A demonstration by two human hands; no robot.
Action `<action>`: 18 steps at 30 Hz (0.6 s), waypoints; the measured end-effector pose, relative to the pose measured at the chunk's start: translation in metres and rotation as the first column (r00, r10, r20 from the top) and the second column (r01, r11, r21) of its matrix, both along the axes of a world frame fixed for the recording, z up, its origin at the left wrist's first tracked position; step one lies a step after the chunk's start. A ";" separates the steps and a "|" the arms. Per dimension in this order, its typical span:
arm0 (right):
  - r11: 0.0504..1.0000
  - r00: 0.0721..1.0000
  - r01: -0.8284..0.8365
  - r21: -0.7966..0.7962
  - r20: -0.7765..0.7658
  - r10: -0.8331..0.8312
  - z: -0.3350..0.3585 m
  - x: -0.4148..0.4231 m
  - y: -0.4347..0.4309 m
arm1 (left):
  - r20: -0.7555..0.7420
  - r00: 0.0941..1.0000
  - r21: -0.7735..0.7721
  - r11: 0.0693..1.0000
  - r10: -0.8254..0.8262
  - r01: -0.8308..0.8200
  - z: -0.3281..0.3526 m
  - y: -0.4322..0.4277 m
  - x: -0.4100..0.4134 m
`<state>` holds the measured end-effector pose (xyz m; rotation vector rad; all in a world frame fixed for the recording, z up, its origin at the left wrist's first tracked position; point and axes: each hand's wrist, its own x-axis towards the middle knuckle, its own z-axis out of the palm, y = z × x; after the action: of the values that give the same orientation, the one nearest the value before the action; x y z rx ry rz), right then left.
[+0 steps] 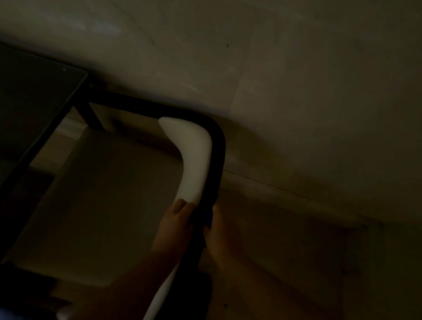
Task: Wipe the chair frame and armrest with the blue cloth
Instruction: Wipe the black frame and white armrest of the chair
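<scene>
Your left hand is curled around the white armrest, near its lower part. It looks like you hold on there to keep the chair from moving while you wipe. Your right hand is on the other side of the black chair frame, with its fingers closed against the bar. A small bit of blue cloth shows between that hand and the bar. The cloth is pressed on the outside of the frame, just below the end of the clear white part of the armrest. So your right hand is holding the cloth, and your left hand is holding the armrest.

The room is very dark, so most of the cloth is hard to see. You cannot tell how much of it is folded in your hand.

The armrest runs up from your hands and bends left at the top. The black frame goes around it on the outside and turns the same corner. Left of the chair is a dark glass surface with a black edge. The pale floor is beyond and to the right.

I think you are in the middle of wiping the frame. The curved top corner may need a tighter pinch, so the cloth does not slip off.
</scene>
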<state>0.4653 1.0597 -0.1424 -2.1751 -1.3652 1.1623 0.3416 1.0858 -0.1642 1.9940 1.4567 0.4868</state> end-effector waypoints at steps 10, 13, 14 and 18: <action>0.976 0.982 -0.186 -0.115 0.010 0.188 0.002 -0.061 -0.153 | -0.162 0.983 -0.103 0.989 0.084 -0.101 0.012 -0.166 -0.063; 0.971 0.981 -0.191 -0.147 -0.004 0.193 0.009 -0.066 -0.174 | -0.220 0.972 -0.207 0.969 0.086 -0.133 0.026 -0.179 -0.068; 0.969 0.982 -0.190 -0.159 -0.018 0.189 0.015 -0.062 -0.179 | -0.240 0.968 -0.231 0.964 0.077 -0.134 0.034 -0.182 -0.066; 0.978 0.983 -0.178 -0.114 -0.072 0.170 0.048 -0.014 -0.213 | -0.259 0.957 -0.264 0.963 -0.129 0.058 0.066 -0.203 -0.037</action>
<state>0.4509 0.8462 -0.0942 -2.1130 -1.5204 1.3973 0.3042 0.8826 -0.0984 1.9671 1.4914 -0.0230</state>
